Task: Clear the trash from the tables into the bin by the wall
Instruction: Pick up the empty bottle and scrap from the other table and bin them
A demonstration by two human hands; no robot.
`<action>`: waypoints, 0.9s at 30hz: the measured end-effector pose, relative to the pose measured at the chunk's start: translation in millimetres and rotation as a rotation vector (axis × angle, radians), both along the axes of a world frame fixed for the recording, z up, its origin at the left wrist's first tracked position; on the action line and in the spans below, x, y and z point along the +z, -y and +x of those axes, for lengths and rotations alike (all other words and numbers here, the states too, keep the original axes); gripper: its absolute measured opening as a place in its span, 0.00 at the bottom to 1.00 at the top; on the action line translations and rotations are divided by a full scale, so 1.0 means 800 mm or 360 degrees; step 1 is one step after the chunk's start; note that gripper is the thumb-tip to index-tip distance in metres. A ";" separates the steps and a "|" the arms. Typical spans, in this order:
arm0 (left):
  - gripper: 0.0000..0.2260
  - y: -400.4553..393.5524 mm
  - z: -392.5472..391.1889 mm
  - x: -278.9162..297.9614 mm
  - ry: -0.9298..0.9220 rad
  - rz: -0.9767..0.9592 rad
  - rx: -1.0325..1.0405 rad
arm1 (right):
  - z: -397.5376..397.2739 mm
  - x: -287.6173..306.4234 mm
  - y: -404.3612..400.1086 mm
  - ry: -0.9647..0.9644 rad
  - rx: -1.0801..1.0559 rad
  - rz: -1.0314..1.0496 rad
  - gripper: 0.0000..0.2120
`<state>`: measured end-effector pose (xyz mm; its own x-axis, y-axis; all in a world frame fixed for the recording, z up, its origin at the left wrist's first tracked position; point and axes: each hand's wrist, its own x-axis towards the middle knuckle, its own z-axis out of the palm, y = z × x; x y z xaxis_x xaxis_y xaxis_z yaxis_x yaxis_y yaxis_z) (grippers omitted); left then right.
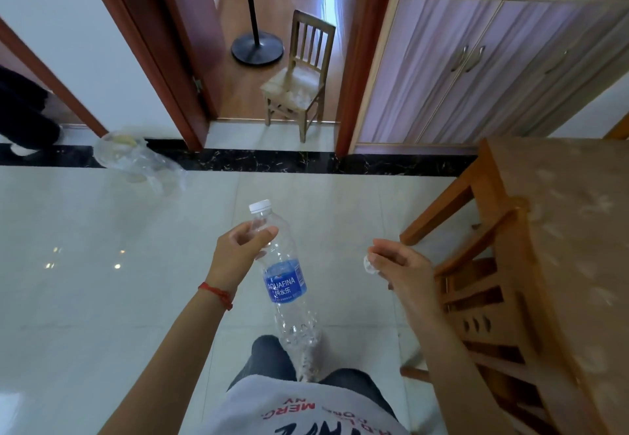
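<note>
Trash bottle point(285, 281), pinched near its neck by the left hand point(238, 250), may swing loose, while the right hand point(398, 267) pinches a small scrap point(368, 265) that could drop.

Glossy pale tiled floor point(102, 281) with a black marble strip point(272, 161); far, a small wooden chair point(299, 77) in a red-framed doorway; right, a lilac-doored cabinet point(476, 70).

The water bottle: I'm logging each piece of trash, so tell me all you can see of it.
The water bottle is clear, thin plastic with a white screw cap on and a blue Aquafina label around its middle. It looks empty, and its lower part is crumpled. It hangs in the air above the pale tiled floor, cap up and tilted, base towards the person. The left hand pinches it near the neck; nothing else touches it.
</note>
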<state>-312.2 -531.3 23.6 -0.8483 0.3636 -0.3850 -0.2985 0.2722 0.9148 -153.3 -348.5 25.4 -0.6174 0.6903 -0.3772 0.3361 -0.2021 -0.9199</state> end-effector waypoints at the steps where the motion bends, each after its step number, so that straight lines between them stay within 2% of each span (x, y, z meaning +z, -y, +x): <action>1: 0.18 -0.015 -0.014 0.000 -0.0001 -0.0006 -0.0010 | -0.014 0.001 -0.014 0.0000 -0.0001 0.0014 0.10; 12: 0.17 -0.187 -0.212 -0.011 0.0005 0.0005 -0.0162 | -0.186 -0.026 -0.165 0.0010 -0.0177 0.0030 0.10; 15: 0.12 -0.240 -0.273 -0.005 0.0026 -0.0002 -0.0240 | -0.242 -0.027 -0.215 0.0004 -0.0215 0.0060 0.10; 17: 0.06 -0.275 -0.309 0.000 0.0030 0.0018 -0.0300 | -0.275 -0.026 -0.244 0.0000 -0.0195 0.0167 0.09; 21: 0.06 -0.343 -0.369 0.009 0.0013 0.0007 -0.0371 | -0.325 -0.026 -0.294 0.0008 -0.0205 0.0387 0.10; 25: 0.05 -0.410 -0.408 0.008 0.0064 0.0016 -0.0411 | -0.357 -0.031 -0.344 -0.0023 -0.0331 0.0239 0.09; 27: 0.10 -0.443 -0.425 0.005 0.0071 -0.0001 -0.0429 | -0.371 -0.033 -0.373 -0.0058 -0.0386 0.0168 0.10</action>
<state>-651.9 -176.7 27.9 -0.7032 0.5736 -0.4201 -0.2555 0.3476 0.9022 -449.9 -50.0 -0.9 -0.4409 0.8541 -0.2758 0.2555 -0.1751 -0.9508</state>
